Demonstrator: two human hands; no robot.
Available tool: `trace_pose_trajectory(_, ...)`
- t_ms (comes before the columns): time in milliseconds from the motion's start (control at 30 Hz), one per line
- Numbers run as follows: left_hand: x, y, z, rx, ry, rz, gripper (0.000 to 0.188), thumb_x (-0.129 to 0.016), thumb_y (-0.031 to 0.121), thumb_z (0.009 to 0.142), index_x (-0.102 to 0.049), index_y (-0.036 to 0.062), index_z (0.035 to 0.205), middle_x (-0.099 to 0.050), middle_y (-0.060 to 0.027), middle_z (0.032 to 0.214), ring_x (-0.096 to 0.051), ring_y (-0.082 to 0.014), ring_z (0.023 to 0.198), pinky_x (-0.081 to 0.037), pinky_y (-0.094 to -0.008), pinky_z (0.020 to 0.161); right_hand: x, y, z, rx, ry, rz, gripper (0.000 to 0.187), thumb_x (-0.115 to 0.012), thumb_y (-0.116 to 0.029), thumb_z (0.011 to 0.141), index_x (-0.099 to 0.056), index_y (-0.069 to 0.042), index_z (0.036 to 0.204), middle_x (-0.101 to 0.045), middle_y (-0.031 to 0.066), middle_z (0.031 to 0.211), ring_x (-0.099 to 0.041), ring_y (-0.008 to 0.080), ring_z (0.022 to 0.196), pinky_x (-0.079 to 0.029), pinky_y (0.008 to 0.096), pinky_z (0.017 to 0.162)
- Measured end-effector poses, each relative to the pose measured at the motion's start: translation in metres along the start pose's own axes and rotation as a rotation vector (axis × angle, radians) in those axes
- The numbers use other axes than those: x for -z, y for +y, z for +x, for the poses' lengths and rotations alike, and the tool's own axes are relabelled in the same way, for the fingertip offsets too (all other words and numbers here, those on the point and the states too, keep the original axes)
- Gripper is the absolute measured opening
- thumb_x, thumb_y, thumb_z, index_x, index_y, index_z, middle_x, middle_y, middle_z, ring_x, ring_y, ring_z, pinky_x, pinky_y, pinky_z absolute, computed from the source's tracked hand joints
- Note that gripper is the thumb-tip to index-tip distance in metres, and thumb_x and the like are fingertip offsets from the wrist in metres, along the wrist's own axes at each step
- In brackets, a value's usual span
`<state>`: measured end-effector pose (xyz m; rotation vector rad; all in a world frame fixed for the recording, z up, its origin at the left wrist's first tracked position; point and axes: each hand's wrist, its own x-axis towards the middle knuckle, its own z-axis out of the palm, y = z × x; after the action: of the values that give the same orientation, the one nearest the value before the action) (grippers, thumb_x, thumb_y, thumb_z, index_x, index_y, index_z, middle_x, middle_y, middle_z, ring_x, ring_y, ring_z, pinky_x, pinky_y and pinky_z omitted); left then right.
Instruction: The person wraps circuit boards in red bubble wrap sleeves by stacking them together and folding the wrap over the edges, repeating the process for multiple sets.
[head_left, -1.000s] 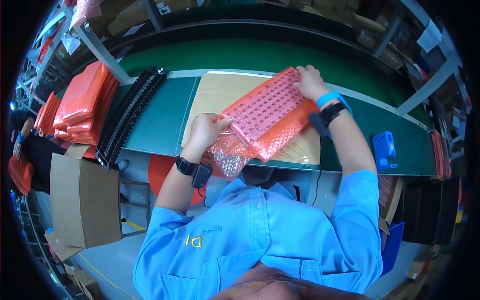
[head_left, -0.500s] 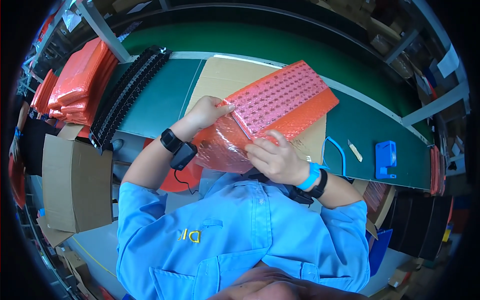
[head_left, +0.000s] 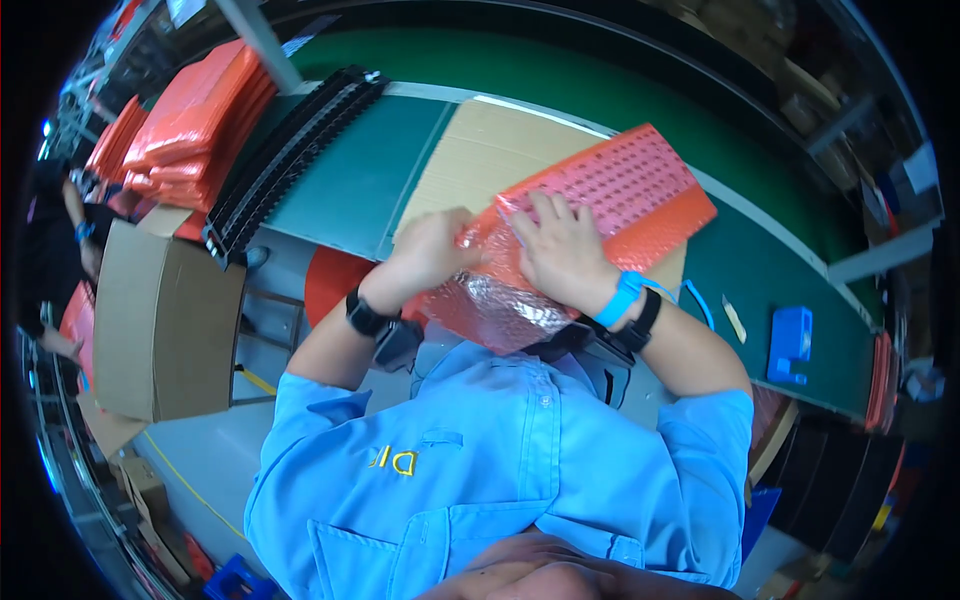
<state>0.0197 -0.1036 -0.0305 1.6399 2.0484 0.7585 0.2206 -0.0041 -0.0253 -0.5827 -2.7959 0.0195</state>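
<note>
We judge that uneven pulling could tear the loose film (head_left: 500, 312), our right grip (head_left: 562, 242) lying spread on the red bubble-wrap pouch (head_left: 645, 205) over the cardboard sheet (head_left: 470, 150), one o'clock from our chest (head_left: 500, 430), our left grip (head_left: 432, 250) half-curled, its hold impossible to tell.

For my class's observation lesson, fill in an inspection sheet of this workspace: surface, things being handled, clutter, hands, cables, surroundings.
Surface: green bench, partly covered by a cardboard sheet.
Things handled: red bubble-wrap sheeting with a pink, dark-dotted panel.
Clutter: black strips and stacked red packs at left; blue device and slim pale-handled tool at right.
Hands: left hand at the wrap's near-left part, grip unclear; right hand spread on it.
Cables: blue cord beyond the right wrist.
Surroundings: brown carton and another person, left.
</note>
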Motion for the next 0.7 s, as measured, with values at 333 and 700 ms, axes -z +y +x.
trace_pose_trajectory(333,-0.089,-0.150,-0.140,0.490,0.267,0.318,0.023,-0.070,0.010,0.076,-0.069,0.0056,0.098,-0.070,-0.0150,0.100,-0.067,-0.0346,0.096,-0.056,-0.0413,0.081,-0.001,0.025,0.005,0.063,-0.016,0.017,0.055,-0.068,-0.011,0.072,-0.054,-0.001,0.124,-0.051,0.0210,0.129,-0.050,0.0397,0.118,-0.042,0.0487,0.099)
trace_pose_trajectory(700,0.035,-0.279,-0.231,0.508,0.060,-1.032,0.014,-0.062,0.016,0.095,-0.071,0.0060,0.092,-0.069,0.0011,0.090,-0.061,-0.0074,0.084,-0.049,-0.0241,0.082,-0.002,0.027,0.013,0.086,-0.058,0.131,0.054,-0.068,-0.006,0.070,-0.056,-0.004,0.123,-0.051,0.0205,0.127,-0.048,0.0420,0.121,-0.039,0.0483,0.104)
